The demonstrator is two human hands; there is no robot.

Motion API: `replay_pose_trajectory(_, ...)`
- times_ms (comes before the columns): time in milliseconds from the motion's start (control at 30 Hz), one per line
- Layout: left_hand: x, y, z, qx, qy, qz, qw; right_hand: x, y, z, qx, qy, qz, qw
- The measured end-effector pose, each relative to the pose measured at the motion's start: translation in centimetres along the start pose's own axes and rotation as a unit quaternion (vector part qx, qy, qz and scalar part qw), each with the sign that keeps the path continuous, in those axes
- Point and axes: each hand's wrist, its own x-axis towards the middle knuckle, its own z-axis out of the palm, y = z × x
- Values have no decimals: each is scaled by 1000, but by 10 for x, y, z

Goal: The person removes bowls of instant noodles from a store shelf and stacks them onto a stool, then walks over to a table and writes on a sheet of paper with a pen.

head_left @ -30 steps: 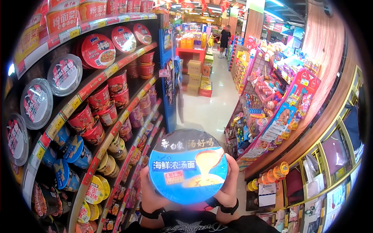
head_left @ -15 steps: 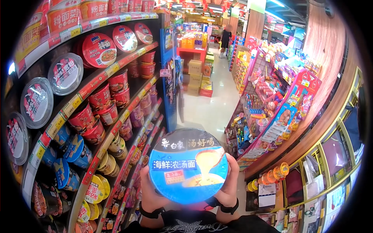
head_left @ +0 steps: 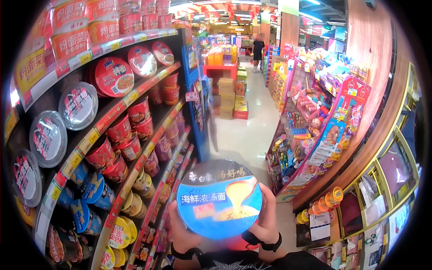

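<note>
A round noodle tub with a black and blue lid is held up in front of my chest, its lid facing me. My left hand grips its left side and my right hand its right side. The undersides of both hands show, with some fingers hidden behind the tub. Each wrist wears a dark band. To the left, similar blue tubs sit on a lower shelf, beneath red noodle cups.
Shelves of noodle packs curve along the left. A snack rack stands at the right, with a wooden-framed display beyond it. Stacked boxes line the aisle, and a person in dark clothes stands far down it.
The view has tilted up and shifted slightly, so the shelves sit lower in it. The tub has moved a little down in the picture, still between both hands.
</note>
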Motion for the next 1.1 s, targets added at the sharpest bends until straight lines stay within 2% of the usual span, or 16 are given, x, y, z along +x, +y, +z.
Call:
replay_pose_trajectory(100,-1,-2,3,-65,23,-82,994,-1,2,-2,-11,1,-8,1000)
replay_pose_trajectory(167,3,11,11,-64,39,-15,997,-3,2,-4,-29,-1,-8,1000)
replay_pose_trajectory(200,0,10,10,-90,36,-38,995,-4,1,-4,-21,1,-7,1000)
replay_pose_trajectory(333,8,17,4,-11,-28,-62,998,-3,0,-3,-13,8,-3,1000)
replay_pose_trajectory(400,3,13,13,-109,13,-67,992,-2,0,-4,-14,6,-2,1000)
replay_pose_trajectory(500,6,13,12,-241,27,-208,948,-3,-2,-7,-13,6,-8,1000)
replay_pose_trajectory(567,2,3,6,-275,32,-290,916,-4,-5,-8,-18,9,-19,1000)
replay_pose_trajectory(700,-14,-29,1,-257,36,-325,909,-6,4,-11,30,23,-29,999)
replay_pose_trajectory(767,-12,-20,5,-221,6,-252,942,-9,6,-13,36,29,-28,999)
replay_pose_trajectory(800,-4,0,11,-187,-17,-170,967,-9,5,-13,24,30,-19,999)
replay_pose_trajectory(867,-2,-1,11,-173,-22,-154,973,-8,3,-13,2,32,-6,999)
replay_pose_trajectory(900,-9,-23,4,-194,-4,-223,955,-8,4,-13,3,32,-7,999)
replay_pose_trajectory(967,-9,-24,6,-188,25,-200,961,-7,5,-13,4,31,-10,999)
replay_pose_trajectory(1000,-3,-5,17,-161,36,-107,980,-7,4,-12,8,30,-9,999)
replay_pose_trajectory(1067,2,13,29,-127,62,-31,990,-4,1,-9,14,27,-6,1000)
replay_pose_trajectory(1100,5,15,31,-122,75,-44,989,-3,1,-7,6,24,-1,1000)
